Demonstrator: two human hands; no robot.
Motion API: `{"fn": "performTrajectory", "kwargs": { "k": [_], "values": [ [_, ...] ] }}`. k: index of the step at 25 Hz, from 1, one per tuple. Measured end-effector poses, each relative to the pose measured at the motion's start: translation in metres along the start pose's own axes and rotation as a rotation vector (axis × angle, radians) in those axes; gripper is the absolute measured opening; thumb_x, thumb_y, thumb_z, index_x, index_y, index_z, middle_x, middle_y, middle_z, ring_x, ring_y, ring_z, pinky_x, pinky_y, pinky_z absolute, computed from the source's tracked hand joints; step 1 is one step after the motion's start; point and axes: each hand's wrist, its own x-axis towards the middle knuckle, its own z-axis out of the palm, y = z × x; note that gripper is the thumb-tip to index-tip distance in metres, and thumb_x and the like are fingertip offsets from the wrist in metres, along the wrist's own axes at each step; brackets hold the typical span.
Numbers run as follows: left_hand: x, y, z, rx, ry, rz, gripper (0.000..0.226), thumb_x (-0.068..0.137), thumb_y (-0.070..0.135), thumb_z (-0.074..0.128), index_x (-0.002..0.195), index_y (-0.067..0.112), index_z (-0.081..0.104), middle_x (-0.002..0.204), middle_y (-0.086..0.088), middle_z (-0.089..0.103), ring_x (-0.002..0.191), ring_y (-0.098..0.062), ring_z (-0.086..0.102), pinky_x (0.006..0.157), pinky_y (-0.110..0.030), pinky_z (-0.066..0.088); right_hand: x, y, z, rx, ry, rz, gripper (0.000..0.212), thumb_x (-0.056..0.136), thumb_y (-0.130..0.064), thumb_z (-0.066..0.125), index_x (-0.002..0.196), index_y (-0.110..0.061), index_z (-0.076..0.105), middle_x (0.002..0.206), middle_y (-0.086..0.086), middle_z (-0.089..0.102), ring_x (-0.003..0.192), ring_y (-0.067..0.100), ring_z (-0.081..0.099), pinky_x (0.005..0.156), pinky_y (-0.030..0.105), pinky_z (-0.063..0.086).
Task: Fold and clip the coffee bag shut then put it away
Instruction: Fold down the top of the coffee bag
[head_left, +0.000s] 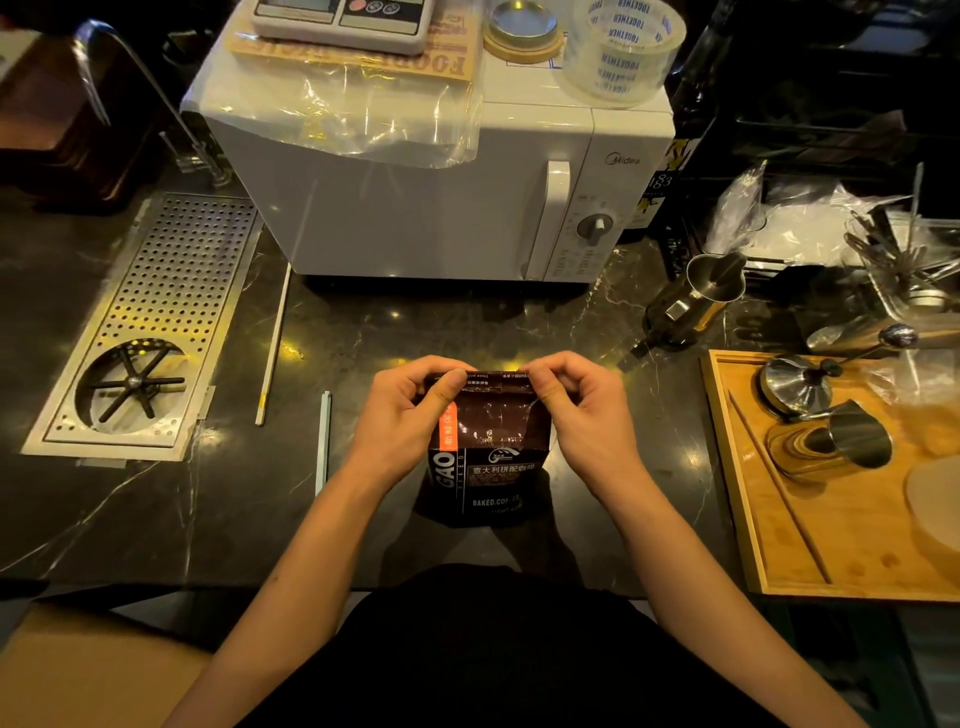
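Dark coffee bag upright on the black marble bench, just in front of the white microwave. Left hand and right hand at its top corners, fingers closed on the folded-over top edge (thumbs pressed on the near face). Pale blue clip strip flat on the bench, left of the bag and apart from it.

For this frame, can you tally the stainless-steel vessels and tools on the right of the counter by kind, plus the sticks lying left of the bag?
Steel pitchers: 2, one lying on the counter, one on the wooden tray
Steel tampers: 1
Long spoons: 1
Sticks left of the coffee bag: 2, white and pale blue
Total: 6
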Motion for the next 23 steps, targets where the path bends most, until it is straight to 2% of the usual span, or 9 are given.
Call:
{"fn": "performTrajectory", "kwargs": {
  "k": [3, 6, 8, 11, 15, 19, 23],
  "values": [
    [-0.003, -0.003, 0.001, -0.05, 0.028, -0.026, 0.011, 0.089, 0.02, 0.063, 0.093, 0.026, 0.072, 0.084, 0.01, 0.076, 0.081, -0.007, 0.072, 0.073, -0.026, 0.059, -0.001, 0.002, 0.005, -0.021, 0.06, -0.019, 0.021, 0.094, -0.017, 0.062, 0.079, -0.03, 0.067, 0.067, -0.012, 0.071, 0.067, 0.003, 0.066, 0.067, 0.028, 0.053],
    [-0.007, -0.006, 0.0, -0.102, 0.052, -0.068, 0.018, 0.08, 0.032, 0.066, 0.097, 0.027, 0.071, 0.086, 0.001, 0.077, 0.085, -0.013, 0.074, 0.073, -0.027, 0.06, -0.004, 0.003, 0.008, -0.012, 0.093, -0.016, 0.021, 0.094, -0.015, 0.062, 0.08, -0.031, 0.066, 0.073, -0.007, 0.071, 0.071, 0.008, 0.068, 0.069, 0.032, 0.055],
    [-0.007, -0.008, 0.001, -0.095, 0.051, -0.079, 0.009, 0.084, 0.028, 0.065, 0.09, 0.026, 0.072, 0.082, 0.006, 0.077, 0.08, -0.01, 0.073, 0.07, -0.025, 0.059, -0.005, 0.002, 0.008, -0.005, 0.088, -0.008, 0.02, 0.095, -0.015, 0.062, 0.082, -0.031, 0.067, 0.077, -0.006, 0.072, 0.075, 0.009, 0.07, 0.072, 0.032, 0.056],
    [-0.006, -0.007, 0.005, -0.119, 0.082, -0.104, 0.013, 0.091, 0.016, 0.062, 0.087, 0.022, 0.073, 0.076, 0.006, 0.076, 0.073, -0.011, 0.073, 0.064, -0.024, 0.059, -0.003, 0.0, 0.006, 0.033, 0.054, 0.011, 0.014, 0.096, -0.017, 0.061, 0.087, -0.025, 0.069, 0.083, -0.001, 0.073, 0.081, 0.014, 0.071, 0.076, 0.035, 0.057],
    [-0.002, -0.006, 0.003, -0.138, 0.074, -0.099, 0.012, 0.087, 0.024, 0.063, 0.087, 0.024, 0.074, 0.079, 0.002, 0.077, 0.076, -0.017, 0.074, 0.068, -0.03, 0.061, -0.003, -0.005, 0.006, 0.022, -0.023, 0.025, 0.007, 0.094, -0.021, 0.063, 0.096, -0.021, 0.07, 0.091, -0.003, 0.072, 0.087, 0.011, 0.069, 0.079, 0.029, 0.056],
    [-0.006, -0.005, 0.005, -0.137, 0.078, -0.083, 0.014, 0.087, 0.028, 0.061, 0.088, 0.023, 0.074, 0.079, 0.001, 0.077, 0.077, -0.016, 0.073, 0.068, -0.03, 0.06, -0.001, -0.007, 0.016, -0.102, 0.071, -0.058, 0.015, 0.091, -0.016, 0.065, 0.081, -0.026, 0.069, 0.08, -0.011, 0.071, 0.082, 0.008, 0.067, 0.076, 0.029, 0.054],
    [-0.008, -0.004, 0.008, -0.187, 0.116, -0.108, 0.021, 0.088, 0.035, 0.055, 0.087, 0.029, 0.074, 0.079, 0.001, 0.076, 0.075, -0.013, 0.071, 0.067, -0.028, 0.058, -0.003, -0.007, 0.023, -0.11, 0.142, -0.067, 0.018, 0.09, -0.013, 0.065, 0.078, -0.025, 0.068, 0.077, -0.01, 0.07, 0.078, 0.008, 0.066, 0.073, 0.03, 0.053]
  ]
}}
